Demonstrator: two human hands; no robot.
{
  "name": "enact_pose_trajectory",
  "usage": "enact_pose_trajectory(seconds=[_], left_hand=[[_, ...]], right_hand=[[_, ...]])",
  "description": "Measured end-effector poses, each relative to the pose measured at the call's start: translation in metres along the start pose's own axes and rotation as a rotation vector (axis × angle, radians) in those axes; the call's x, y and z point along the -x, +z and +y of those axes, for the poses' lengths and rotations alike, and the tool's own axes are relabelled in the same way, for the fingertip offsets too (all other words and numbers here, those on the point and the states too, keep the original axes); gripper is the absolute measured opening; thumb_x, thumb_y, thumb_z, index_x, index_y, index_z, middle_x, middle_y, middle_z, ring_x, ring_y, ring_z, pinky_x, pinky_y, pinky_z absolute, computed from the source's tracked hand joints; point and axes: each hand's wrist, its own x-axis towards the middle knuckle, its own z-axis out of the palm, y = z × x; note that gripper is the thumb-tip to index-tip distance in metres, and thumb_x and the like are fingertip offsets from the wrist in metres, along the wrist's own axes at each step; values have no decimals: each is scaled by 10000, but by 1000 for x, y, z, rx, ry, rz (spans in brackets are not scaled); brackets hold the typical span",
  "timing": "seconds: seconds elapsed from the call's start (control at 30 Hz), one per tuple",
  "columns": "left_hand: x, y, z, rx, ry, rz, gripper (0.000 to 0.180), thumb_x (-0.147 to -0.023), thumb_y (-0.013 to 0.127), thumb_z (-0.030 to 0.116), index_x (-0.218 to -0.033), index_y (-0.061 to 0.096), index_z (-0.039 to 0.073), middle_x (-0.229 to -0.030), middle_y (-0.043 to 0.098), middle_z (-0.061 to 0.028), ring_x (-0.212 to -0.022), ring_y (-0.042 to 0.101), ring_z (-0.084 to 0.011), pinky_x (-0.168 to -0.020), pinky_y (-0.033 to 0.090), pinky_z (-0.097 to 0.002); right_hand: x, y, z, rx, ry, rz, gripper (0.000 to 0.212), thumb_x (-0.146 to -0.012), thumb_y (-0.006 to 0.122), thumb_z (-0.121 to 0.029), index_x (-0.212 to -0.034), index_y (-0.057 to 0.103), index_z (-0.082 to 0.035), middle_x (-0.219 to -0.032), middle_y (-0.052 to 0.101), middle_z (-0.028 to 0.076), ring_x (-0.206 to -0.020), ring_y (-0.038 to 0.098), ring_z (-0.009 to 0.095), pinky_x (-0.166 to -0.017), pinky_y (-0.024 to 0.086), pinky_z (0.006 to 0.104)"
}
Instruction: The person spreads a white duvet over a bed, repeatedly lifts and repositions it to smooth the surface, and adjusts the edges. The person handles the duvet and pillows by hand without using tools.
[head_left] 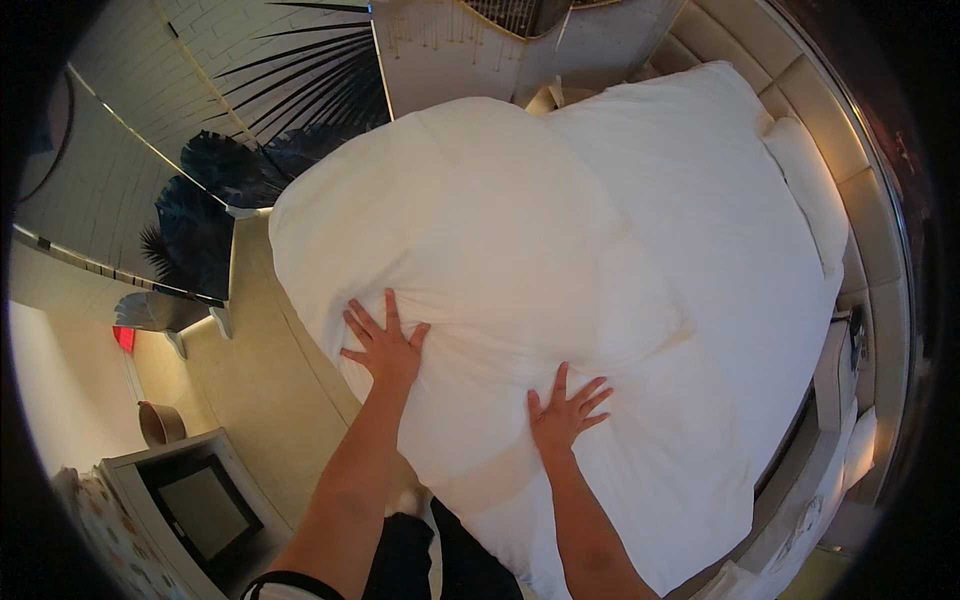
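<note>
A puffy white duvet [480,210] covers most of the bed before me, with soft creases running between my hands. My left hand [385,340] lies palm down on it near its left edge, fingers spread. Further right and closer to me, my right hand [565,412] presses on the same duvet, its fingers spread too. Neither hand grips anything. Small wrinkles gather around the fingers of both. At the right, a white pillow [808,190] rests against the padded headboard [860,215].
A folding screen with dark leaf prints [205,190] stands at the far left. On the lower left are a grey cabinet [125,480] with a dark-framed panel and a brown bin [161,424]. Beige floor [250,370] runs along the bed's left side. A bedside unit [835,375] sits at the right.
</note>
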Motion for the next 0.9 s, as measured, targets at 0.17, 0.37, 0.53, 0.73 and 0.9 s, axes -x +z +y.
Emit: enact_pose_trajectory(seconds=[0.17,0.37,0.53,0.73,0.9], left_hand=[[-78,-13,-10,121,-192,-91,829,-838,485,574,-1452,-5,308,-1454,-152,-269,-1354,-93,-429,-931,108,-740],[-168,-18,-29,91,-192,15,839,-834,501,550,-1462,50,226,-1416,-5,-350,-1336,-26,-453,-974,49,-695],[-262,-41,-53,275,-349,-82,709,-893,424,509,-1460,107,227,-1282,269,-295,-1183,276,-433,-984,149,-643],[-361,-24,-83,178,-84,-176,584,-922,440,422,-1428,270,183,-1225,338,-180,-1109,347,-345,-975,291,-491],[-355,19,-133,642,-284,187,463,-884,566,258,-1249,450,-3,-1189,409,-161,-1106,399,-302,-937,377,-403]], right_hand=[[-62,-1,-49,-35,43,-39,680,-816,501,-579,-1404,310,-295,-1441,-79,329,-1306,-100,551,-914,29,757],[-162,-6,-115,-44,49,-26,614,-857,473,-521,-1403,316,-286,-1447,-73,319,-1325,-99,515,-937,-6,734],[-264,6,-201,-33,48,-14,607,-863,478,-482,-1404,324,-253,-1449,-45,321,-1338,-74,494,-961,9,711],[-316,4,-334,32,2,-110,633,-837,513,-459,-1406,326,-254,-1429,35,358,-1343,-13,492,-976,45,700],[-306,0,-442,-149,-497,-249,537,-831,464,-548,-1334,411,-369,-1489,160,168,-1370,50,403,-992,1,697]])
